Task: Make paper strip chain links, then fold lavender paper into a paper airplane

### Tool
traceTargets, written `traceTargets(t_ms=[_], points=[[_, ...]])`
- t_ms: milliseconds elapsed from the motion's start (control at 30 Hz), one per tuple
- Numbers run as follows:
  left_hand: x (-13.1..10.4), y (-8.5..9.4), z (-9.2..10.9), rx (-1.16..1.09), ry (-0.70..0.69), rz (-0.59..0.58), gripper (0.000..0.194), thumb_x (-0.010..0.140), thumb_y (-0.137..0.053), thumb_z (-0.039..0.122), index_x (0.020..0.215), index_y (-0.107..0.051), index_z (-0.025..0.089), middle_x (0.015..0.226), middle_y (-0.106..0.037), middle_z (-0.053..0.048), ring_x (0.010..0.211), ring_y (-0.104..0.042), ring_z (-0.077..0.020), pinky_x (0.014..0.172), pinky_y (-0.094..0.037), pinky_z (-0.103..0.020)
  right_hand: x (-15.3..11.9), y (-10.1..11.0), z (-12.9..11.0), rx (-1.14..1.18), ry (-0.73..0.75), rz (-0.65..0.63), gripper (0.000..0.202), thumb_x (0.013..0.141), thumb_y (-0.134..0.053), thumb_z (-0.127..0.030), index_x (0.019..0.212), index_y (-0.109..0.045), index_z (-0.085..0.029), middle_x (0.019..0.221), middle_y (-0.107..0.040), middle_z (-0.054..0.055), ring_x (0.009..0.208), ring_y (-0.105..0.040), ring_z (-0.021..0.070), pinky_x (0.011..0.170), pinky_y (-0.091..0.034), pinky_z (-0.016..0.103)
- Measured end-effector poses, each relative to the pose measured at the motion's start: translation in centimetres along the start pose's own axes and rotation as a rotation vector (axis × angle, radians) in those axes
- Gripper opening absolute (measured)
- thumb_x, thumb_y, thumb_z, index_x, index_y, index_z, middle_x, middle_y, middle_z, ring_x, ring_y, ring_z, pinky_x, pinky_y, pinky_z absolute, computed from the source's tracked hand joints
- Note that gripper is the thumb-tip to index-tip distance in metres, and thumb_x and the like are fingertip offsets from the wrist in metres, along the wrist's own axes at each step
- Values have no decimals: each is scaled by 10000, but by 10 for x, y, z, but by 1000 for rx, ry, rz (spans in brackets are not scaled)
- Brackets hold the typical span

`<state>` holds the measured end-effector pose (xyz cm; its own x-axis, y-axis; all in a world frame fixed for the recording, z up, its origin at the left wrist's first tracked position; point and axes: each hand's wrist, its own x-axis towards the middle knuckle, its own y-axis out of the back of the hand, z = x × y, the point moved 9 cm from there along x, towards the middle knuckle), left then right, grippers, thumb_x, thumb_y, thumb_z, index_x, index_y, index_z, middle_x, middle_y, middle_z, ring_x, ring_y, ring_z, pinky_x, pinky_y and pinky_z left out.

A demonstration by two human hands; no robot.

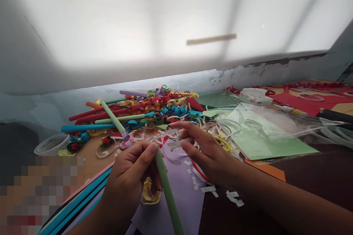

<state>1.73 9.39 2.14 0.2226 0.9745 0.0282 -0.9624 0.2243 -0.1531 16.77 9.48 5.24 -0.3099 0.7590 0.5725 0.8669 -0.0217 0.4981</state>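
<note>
My left hand (132,172) pinches the upper end of a light green paper tube (168,194), which slants down toward the bottom edge. Nothing is plainly gripped by my right hand (208,154), whose thumb and fingers are spread apart over the paper scraps. A pale strip (180,142) shows by its thumb; whether they touch I cannot tell. Beneath both hands lies a lilac paper sheet (187,198). A yellow paper ring (151,192) sits just beside the left hand, partly hidden by its fingers.
Colourful paper chains (171,108) and rolled paper tubes (91,127) are heaped against the wall. A white tape roll (52,145) stands left. Light green sheets (270,147) under clear plastic lie right, near red paper (300,101). White clippings (234,198) dot the dark table.
</note>
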Motion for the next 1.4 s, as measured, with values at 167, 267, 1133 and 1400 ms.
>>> traceTargets(t_ms=[167, 267, 1133, 1400], points=[[0, -3, 0, -26, 0, -14, 308, 845, -698, 423, 691, -632, 164, 545, -619, 10, 413, -536, -89, 401, -407, -176, 0, 5, 7, 10, -61, 66, 344, 1034, -359, -246, 1335, -525, -256, 804, -542, -13, 734, -537, 156, 716, -456, 313], [-1, -5, 1, -6, -3, -17, 311, 837, -700, 423, 691, -626, 159, 549, -623, 5, 417, -547, -92, 412, -421, -179, 0, 3, 3, -27, 10, 48, 367, 1010, -407, -214, 1358, -511, -265, 832, -570, -3, 784, -553, 167, 732, -457, 319], [-4, -13, 3, 267, -98, -99, 226, 890, -684, 402, 906, -774, 195, 822, -779, -41, 750, -735, -179, 698, -608, -257, -3, -31, 22, 754, -414, -49, 286, 750, -820, -441, 775, -697, -184, 712, -691, -3, 641, -645, 136, 620, -527, 277], [0, -4, -2, 256, -81, -39, 283, 841, -724, 493, 911, -782, 226, 817, -779, -32, 775, -741, -186, 718, -613, -256, -6, 5, -17, 260, 75, 233, 108, 850, -753, -188, 940, -799, -226, 868, -774, 26, 769, -718, 150, 711, -580, 277]])
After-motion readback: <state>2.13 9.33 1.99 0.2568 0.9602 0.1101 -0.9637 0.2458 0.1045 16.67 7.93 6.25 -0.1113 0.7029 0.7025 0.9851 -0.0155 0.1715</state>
